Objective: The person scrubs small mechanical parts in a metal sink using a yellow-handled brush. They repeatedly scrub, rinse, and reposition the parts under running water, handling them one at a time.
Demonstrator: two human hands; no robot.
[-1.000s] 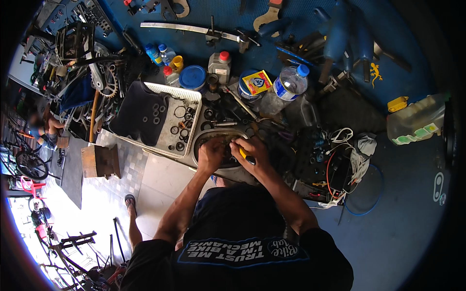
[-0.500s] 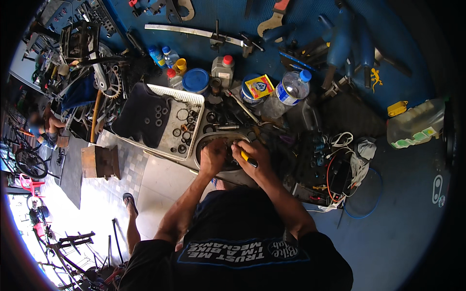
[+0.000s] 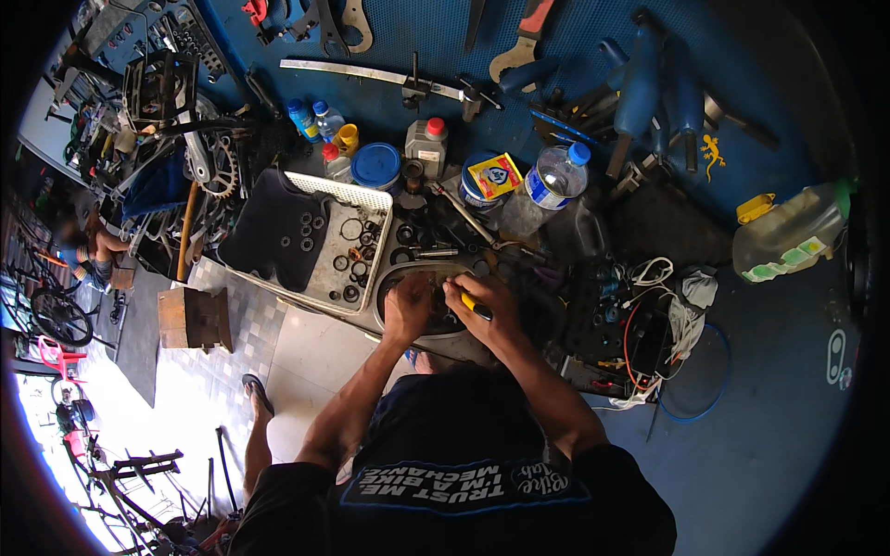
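Both hands are over an oval grey basin (image 3: pixel 378 289) at the bench's front edge. My right hand (image 3: pixel 497 298) is closed around a tool with a yellow-and-black handle (image 3: pixel 476 308); its working end is hidden by the fingers. Close beside it, my left hand (image 3: pixel 406 308) is closed, fingers curled down into the basin; whatever it grips there is too dark to make out. Left of the basin stands a white perforated tray (image 3: pixel 321 298) with a black pad (image 3: pixel 269 222) and several rings and bearings (image 3: pixel 352 269).
Behind the hands are a long metal wrench (image 3: pixel 464 208), a blue-lidded tub (image 3: pixel 375 162), a grey red-capped bottle (image 3: pixel 426 144) and a clear plastic bottle (image 3: pixel 556 176). Cables (image 3: pixel 649 273) and small parts crowd the right. Tools hang on the blue wall (image 3: pixel 417 28). Another person (image 3: pixel 88 246) sits far left.
The whole view has shifted slightly. Both hands stay at the basin in nearly the same pose, the right with the yellow-and-black handle in it.
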